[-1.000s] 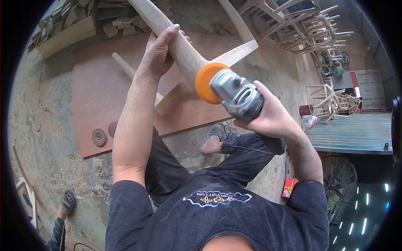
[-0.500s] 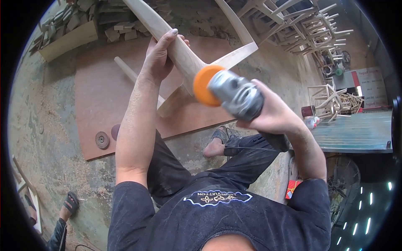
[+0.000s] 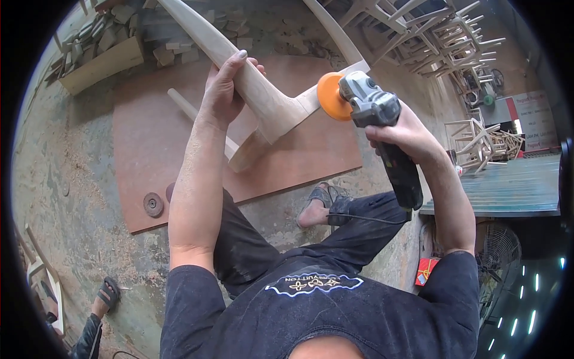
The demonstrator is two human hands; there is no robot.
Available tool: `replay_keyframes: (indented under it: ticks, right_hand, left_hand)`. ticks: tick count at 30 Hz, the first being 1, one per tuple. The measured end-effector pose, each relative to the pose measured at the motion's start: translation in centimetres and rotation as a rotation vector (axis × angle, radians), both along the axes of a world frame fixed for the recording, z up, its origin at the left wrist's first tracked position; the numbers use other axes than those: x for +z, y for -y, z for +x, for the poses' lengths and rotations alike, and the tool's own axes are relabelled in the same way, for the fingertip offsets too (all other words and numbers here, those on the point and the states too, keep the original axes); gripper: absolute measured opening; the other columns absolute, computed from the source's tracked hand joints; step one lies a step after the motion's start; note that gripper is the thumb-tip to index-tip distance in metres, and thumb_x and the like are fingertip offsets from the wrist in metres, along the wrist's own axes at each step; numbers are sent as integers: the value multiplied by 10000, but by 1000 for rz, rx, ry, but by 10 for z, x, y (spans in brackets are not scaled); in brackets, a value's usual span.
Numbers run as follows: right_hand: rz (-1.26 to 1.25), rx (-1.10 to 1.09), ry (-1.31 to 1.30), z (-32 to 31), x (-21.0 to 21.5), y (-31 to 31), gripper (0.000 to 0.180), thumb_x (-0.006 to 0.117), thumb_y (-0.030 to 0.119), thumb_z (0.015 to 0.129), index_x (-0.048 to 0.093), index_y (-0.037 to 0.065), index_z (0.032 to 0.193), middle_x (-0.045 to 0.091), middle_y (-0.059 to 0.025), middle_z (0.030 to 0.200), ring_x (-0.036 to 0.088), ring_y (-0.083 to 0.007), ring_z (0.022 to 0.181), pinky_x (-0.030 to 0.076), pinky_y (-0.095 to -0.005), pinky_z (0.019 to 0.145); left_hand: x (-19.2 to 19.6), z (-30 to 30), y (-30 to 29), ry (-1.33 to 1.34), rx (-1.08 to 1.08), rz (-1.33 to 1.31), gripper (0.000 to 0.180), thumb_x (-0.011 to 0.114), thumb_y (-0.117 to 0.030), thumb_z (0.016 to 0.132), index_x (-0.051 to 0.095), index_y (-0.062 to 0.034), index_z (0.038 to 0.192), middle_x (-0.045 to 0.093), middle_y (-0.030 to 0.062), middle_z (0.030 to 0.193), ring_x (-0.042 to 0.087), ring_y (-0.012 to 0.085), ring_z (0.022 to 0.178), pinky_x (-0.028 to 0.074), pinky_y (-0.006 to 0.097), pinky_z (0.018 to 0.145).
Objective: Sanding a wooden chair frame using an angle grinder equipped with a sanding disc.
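Observation:
My left hand [image 3: 226, 90] is wrapped round a long curved arm of a pale wooden chair frame [image 3: 263, 99], thumb on top. My right hand [image 3: 406, 134] grips a grey and black angle grinder [image 3: 373, 105] by its body. An orange disc pad [image 3: 333, 97] is fitted on the grinder, beside the crosspiece of the frame, near its far right corner. Whether the pad touches the wood I cannot tell. The frame's lower legs rest over a brown board [image 3: 299, 161] on the floor. The grinder's cord runs down across my right leg.
A dark round abrasive disc [image 3: 153, 204] lies on the board's near left corner. Wood offcuts [image 3: 107, 42] are heaped at the far left. Chair frames [image 3: 418, 36] are stacked at the far right. Another person's sandalled foot [image 3: 106, 294] is at lower left; a fan [image 3: 499, 251] stands at right.
The grinder has moved right and slightly away from me, from the frame's joint along its crosspiece. My left hand keeps its hold on the wood.

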State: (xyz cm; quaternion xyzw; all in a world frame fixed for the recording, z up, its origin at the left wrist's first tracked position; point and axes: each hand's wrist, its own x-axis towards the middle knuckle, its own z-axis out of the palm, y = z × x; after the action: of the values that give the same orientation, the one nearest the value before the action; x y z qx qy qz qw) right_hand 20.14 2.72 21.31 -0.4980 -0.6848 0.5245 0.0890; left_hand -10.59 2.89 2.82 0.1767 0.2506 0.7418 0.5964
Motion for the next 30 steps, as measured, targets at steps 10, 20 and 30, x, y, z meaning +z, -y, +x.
replay_keyframes:
  ticks: [10, 20, 30]
  right_hand:
    - [220, 393, 188, -39, -5, 35, 688, 916, 195, 719, 540, -29, 1250, 705, -160, 1075, 696, -218, 1026, 547, -370, 916]
    - [-66, 36, -57, 1, -6, -8, 448, 833, 187, 813, 617, 40, 1177, 630, -10, 843, 624, -86, 716, 543, -259, 637]
    - [78, 324, 36, -31, -5, 9, 776, 914, 220, 745, 525, -33, 1368, 675, -128, 1215, 635, -197, 1156, 491, -347, 1049]
  left_hand:
    - [-4, -2, -2, -7, -9, -43, 435, 789, -328, 916, 626, 16, 1126, 683, 130, 1001, 696, 255, 985, 593, 429, 935]
    - [-3, -4, 0, -6, -10, -20, 429, 789, -329, 915, 625, 16, 1110, 672, 123, 997, 692, 257, 980, 592, 423, 913]
    - [-10, -6, -4, 3, -41, -6, 501, 782, -257, 903, 468, -61, 1242, 690, 143, 999, 692, 262, 947, 587, 444, 906]
